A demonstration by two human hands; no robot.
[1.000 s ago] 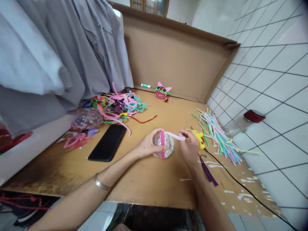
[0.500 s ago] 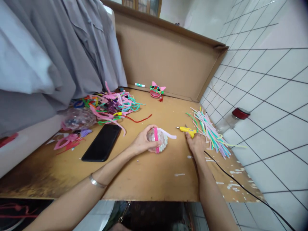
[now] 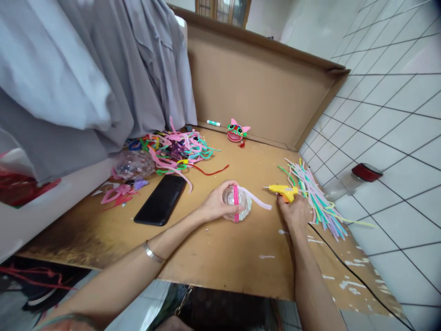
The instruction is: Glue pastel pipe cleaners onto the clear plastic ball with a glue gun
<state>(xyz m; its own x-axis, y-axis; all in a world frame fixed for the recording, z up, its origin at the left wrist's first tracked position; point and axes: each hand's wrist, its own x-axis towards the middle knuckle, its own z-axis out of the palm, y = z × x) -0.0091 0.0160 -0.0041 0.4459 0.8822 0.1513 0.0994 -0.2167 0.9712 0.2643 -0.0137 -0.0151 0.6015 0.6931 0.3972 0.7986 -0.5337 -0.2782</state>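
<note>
A clear round ball [image 3: 244,212] with a pink band around it is held in my left hand [image 3: 218,202], fingers and thumb wrapped round its left side. From the top of the ball a pale lilac strip [image 3: 260,201] sticks out to the right. My right hand [image 3: 295,212] is closed on the handle of a yellow glue gun [image 3: 283,190], whose metal nozzle points left toward the strip without touching it. A black cord trails from under my right hand.
Right of the glue gun lies a bundle of pastel pipe cleaners [image 3: 322,200]. A black phone [image 3: 160,201], tangled pipe cleaners [image 3: 179,147] and a clear plastic ball [image 3: 134,164] are on the left. Behind stand a small cat-like face [image 3: 237,131], a glue stick [image 3: 213,123] and a cardboard wall [image 3: 255,82].
The view has shifted, so the table's things appear farther right. The glue gun has tipped to nearly level in my right hand. The lilac strip's free end hangs lower.
</note>
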